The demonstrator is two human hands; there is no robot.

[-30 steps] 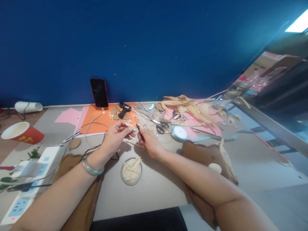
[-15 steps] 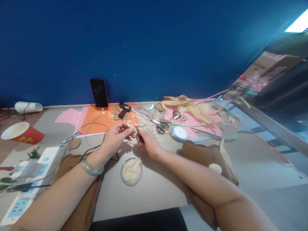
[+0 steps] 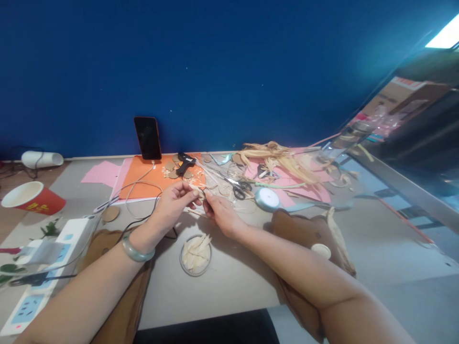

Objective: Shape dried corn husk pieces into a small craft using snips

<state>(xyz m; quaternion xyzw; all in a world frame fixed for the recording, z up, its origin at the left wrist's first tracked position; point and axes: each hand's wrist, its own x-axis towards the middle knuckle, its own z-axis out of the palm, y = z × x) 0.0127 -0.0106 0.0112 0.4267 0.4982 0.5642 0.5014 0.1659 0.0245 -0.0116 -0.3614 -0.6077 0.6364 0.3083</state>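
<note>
Over the table, my left hand pinches a small pale strip that looks like corn husk. Close beside it, my right hand is closed with thumb and forefinger together at the strip's other end. Something thin and dark shows at its fingertips, too small to name. Below both hands stands a round clear dish holding several pale pointed husk pieces. Black-handled scissors lie beyond the right hand. A black glue gun lies past the left hand.
A phone leans on the blue wall. Dried husks lie on pink paper at the back right, near a ribbon spool. On the left are a red paper cup, a power strip and loose cables. Brown pads lie under both arms.
The fingers of my right hand have shifted slightly at the strip, and less of the dark thing shows. My left hand stays nearly still.
</note>
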